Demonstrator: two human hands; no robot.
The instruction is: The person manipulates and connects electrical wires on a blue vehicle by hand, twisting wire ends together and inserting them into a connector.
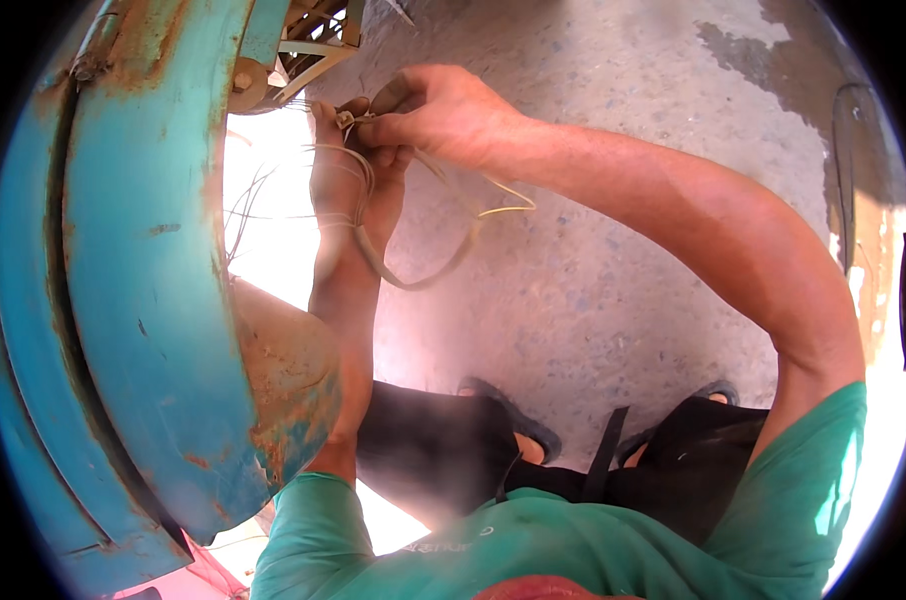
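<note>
Close together at the top centre, my two hands work beside the blue metal body panel. My left hand [335, 182] reaches up past the panel's edge, its fingers closed around a small pale wire connector [346, 120]. From the right, my right hand [448, 112] pinches at the wires by that connector with thumb and forefinger. A flat grey cable [405, 286] hangs below in a loop. Its thin yellowish wire [511, 209] sticks out to the right. Thin loose wires [248, 212] stretch left across the bright gap. My fingers partly hide the connector.
A rusty blue metal panel [143, 260] fills the left side, with a brown, flaking lower corner [291, 385] by my left forearm. A bolt head [245, 82] and metal framework [318, 45] are above my hands. Rough concrete floor [613, 290] lies below, with dark stains at upper right.
</note>
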